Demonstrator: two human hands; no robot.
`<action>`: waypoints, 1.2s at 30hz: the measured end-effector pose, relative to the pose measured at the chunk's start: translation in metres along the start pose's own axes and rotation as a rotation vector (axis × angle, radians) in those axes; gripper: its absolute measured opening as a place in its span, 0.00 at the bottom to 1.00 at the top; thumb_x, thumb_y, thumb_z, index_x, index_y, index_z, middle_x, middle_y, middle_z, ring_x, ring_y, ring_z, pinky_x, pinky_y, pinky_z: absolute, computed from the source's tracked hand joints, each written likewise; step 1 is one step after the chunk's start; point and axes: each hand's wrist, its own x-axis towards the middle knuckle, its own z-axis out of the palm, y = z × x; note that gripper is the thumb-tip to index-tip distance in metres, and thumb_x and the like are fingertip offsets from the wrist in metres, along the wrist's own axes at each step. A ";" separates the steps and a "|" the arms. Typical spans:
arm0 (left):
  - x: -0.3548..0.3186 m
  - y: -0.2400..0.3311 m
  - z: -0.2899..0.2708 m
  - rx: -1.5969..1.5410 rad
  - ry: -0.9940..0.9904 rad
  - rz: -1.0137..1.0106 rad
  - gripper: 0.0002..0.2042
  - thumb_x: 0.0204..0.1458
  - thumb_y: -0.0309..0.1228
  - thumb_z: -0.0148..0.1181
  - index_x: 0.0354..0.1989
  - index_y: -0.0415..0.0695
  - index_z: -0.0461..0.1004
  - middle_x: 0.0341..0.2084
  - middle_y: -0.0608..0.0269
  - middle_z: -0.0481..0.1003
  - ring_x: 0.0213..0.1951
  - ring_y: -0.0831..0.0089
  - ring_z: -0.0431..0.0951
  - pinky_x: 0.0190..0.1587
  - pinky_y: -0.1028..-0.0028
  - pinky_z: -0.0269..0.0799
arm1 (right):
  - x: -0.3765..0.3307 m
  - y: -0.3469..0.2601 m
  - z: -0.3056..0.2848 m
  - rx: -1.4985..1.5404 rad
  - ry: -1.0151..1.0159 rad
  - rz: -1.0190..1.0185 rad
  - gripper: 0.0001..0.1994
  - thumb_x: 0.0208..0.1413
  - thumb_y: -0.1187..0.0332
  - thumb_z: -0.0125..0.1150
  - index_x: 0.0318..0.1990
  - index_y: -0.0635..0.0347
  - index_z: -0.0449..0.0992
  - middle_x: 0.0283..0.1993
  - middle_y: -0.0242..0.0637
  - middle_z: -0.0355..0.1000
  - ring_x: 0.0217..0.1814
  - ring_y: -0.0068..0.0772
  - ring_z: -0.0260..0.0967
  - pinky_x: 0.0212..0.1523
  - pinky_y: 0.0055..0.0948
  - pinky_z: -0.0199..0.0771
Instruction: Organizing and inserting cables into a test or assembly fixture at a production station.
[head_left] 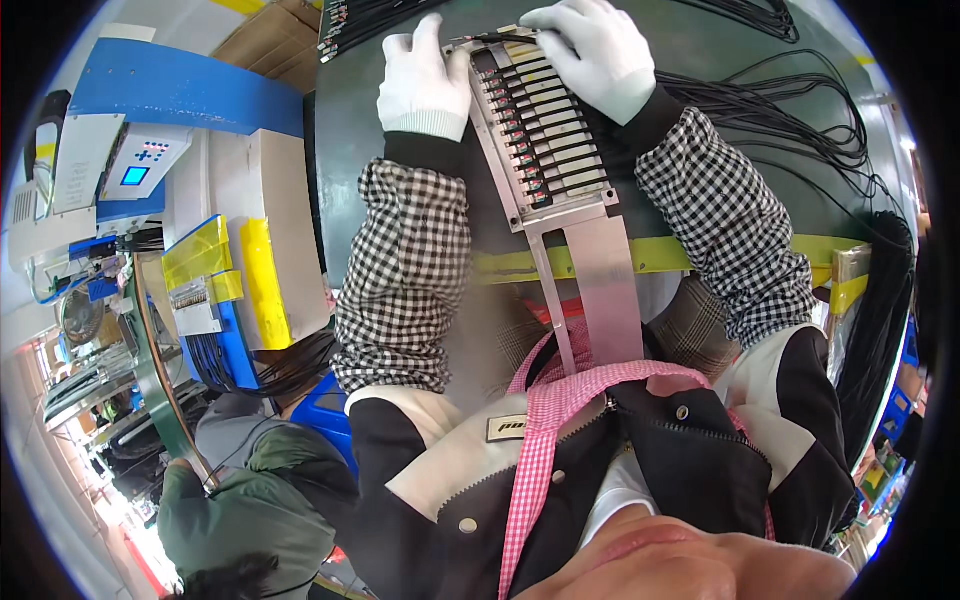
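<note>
A metal rack (545, 130) lies at a slant on the green table (352, 200), its far end between the two hands. A row of narrow metal bars and small black parts fills it. A flat metal plate (603, 290) runs from its near end past the table edge toward the person's lap.

The gloved left hand (425, 80) is partly open beside the far left corner, fingers loosely bent and apart, nothing visible in its grasp. The gloved right hand (595, 60) curves over the far right corner, fingertips near a black cable (505, 38); whether it grips this I cannot tell.

More black cables (800, 115) lie to the right. Yellow tape (665, 254) lines the table's near edge.
</note>
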 end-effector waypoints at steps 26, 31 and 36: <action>0.009 -0.018 0.012 -0.399 0.015 0.153 0.14 0.52 0.41 0.53 0.31 0.43 0.77 0.31 0.58 0.73 0.33 0.60 0.74 0.37 0.67 0.71 | 0.002 0.002 0.008 -0.025 -0.046 -0.316 0.09 0.51 0.61 0.57 0.36 0.53 0.76 0.36 0.33 0.71 0.38 0.39 0.67 0.43 0.31 0.64; 0.007 -0.023 0.001 -0.332 -0.208 -0.142 0.15 0.51 0.43 0.53 0.28 0.44 0.77 0.32 0.59 0.73 0.34 0.59 0.75 0.38 0.67 0.71 | 0.003 0.017 0.005 0.098 0.021 -0.163 0.08 0.51 0.62 0.57 0.35 0.53 0.76 0.34 0.33 0.71 0.36 0.38 0.67 0.43 0.31 0.64; 0.004 -0.011 -0.001 -0.138 -0.228 -0.208 0.12 0.50 0.41 0.54 0.29 0.45 0.75 0.34 0.58 0.73 0.34 0.59 0.76 0.40 0.66 0.73 | 0.000 0.021 0.012 0.249 -0.092 -0.172 0.08 0.52 0.62 0.55 0.34 0.53 0.76 0.31 0.34 0.71 0.35 0.38 0.67 0.42 0.32 0.64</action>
